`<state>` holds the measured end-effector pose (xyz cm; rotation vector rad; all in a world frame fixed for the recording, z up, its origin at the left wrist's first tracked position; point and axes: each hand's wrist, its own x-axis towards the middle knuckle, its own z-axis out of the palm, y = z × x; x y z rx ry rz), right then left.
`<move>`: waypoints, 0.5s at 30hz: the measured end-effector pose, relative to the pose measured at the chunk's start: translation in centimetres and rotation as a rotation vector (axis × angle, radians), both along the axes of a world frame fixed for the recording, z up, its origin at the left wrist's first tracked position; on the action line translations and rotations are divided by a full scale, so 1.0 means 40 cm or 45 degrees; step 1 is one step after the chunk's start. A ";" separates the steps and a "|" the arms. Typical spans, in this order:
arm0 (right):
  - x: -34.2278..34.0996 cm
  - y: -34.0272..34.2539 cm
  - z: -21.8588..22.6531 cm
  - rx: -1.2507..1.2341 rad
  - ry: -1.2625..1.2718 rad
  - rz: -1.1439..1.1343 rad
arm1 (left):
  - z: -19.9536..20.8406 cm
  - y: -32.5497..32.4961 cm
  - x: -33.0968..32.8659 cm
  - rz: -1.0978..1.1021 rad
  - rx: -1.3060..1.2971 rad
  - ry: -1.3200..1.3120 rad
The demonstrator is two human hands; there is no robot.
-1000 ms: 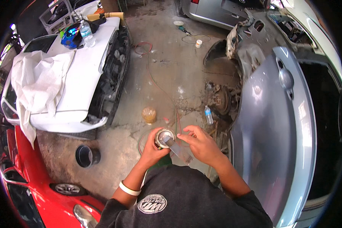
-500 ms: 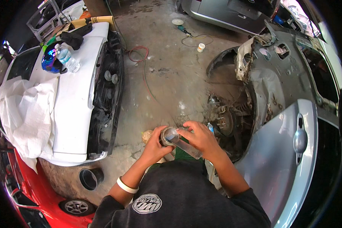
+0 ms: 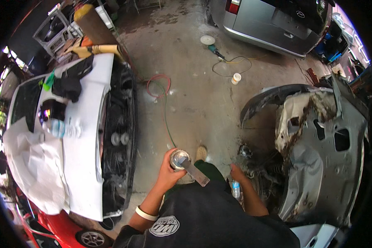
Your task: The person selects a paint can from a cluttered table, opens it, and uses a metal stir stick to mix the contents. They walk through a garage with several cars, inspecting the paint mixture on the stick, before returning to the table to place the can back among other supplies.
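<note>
My left hand [image 3: 167, 173] is wrapped around a small round can [image 3: 174, 159] with pale residue on its rim. A flat greyish, putty-knife-like blade [image 3: 197, 173] lies across the can's mouth, one end inside and the other sticking out toward my shirt. My right hand [image 3: 236, 170] hangs apart from the can, low on the right, near the wheel area of the grey car body. It is small and dim there, and its fingers cannot be made out. A water bottle [image 3: 235, 189] shows beside my right forearm; I cannot tell what it rests on.
To the left stands a white car panel [image 3: 80, 165] with crumpled white sheeting [image 3: 35, 173] and a bottle [image 3: 62, 128] on it. A cut grey car body [image 3: 314, 165] stands right. Ahead lie a corded polisher [image 3: 214, 49], a white tub [image 3: 236, 78] and a red hose [image 3: 158, 86].
My right hand has let go of the blade and dropped away to the right. My left hand still holds the can. The view has shifted, and one foot now shows ahead.
</note>
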<state>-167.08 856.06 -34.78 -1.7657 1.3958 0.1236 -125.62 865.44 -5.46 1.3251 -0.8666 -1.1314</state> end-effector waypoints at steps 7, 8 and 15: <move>0.142 -0.318 0.128 0.763 -0.123 -0.254 | 0.078 -0.479 0.115 0.238 0.018 -0.071; 0.151 -0.416 0.106 0.536 -0.034 0.126 | 0.089 -0.554 0.135 0.248 0.026 -0.026; 0.490 -1.098 0.234 0.096 -0.306 0.065 | 0.036 -1.052 0.338 0.196 -0.045 -0.007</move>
